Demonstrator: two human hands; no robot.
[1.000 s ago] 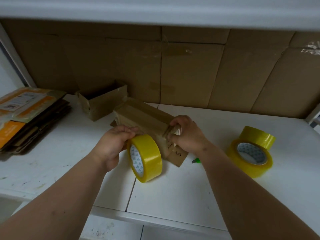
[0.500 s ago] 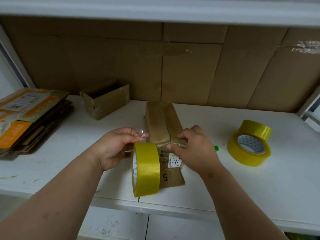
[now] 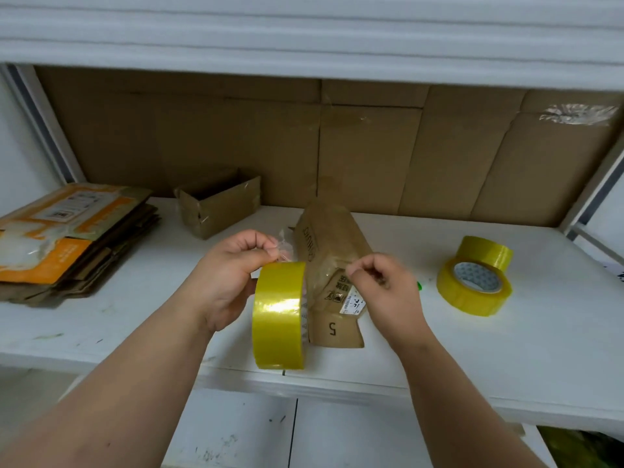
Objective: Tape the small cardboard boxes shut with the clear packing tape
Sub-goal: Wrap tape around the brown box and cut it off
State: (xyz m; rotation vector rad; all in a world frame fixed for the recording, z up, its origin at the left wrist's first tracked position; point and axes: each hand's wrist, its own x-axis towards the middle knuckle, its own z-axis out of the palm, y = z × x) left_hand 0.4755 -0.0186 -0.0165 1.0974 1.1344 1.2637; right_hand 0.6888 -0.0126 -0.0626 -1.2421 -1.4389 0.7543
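Cardboard box (image 3: 332,246) lies on the white worktop (image 3: 472,349), its near end facing the person and a loose flap printed with a 5 folded down toward them. Just left of it, the tape roll (image 3: 279,314) stands on edge at the worktop's front, and the left hand (image 3: 233,276) holds it from behind while its thumb and forefinger pinch a crinkled clear tape end (image 3: 283,246) above the roll. The right hand (image 3: 381,285) hovers over the box's near end with fingertips curled together, seemingly pinching film there, though what it grips cannot be told for sure. To do this step well, the strip should probably be pulled taut and flat, centred on the seam, then pressed down from one end so it does not wrinkle or stick to itself. An open box (image 3: 219,206) sits behind, flattened cartons (image 3: 67,238) lie to the left, and two spare rolls (image 3: 476,278) lie well to the right.
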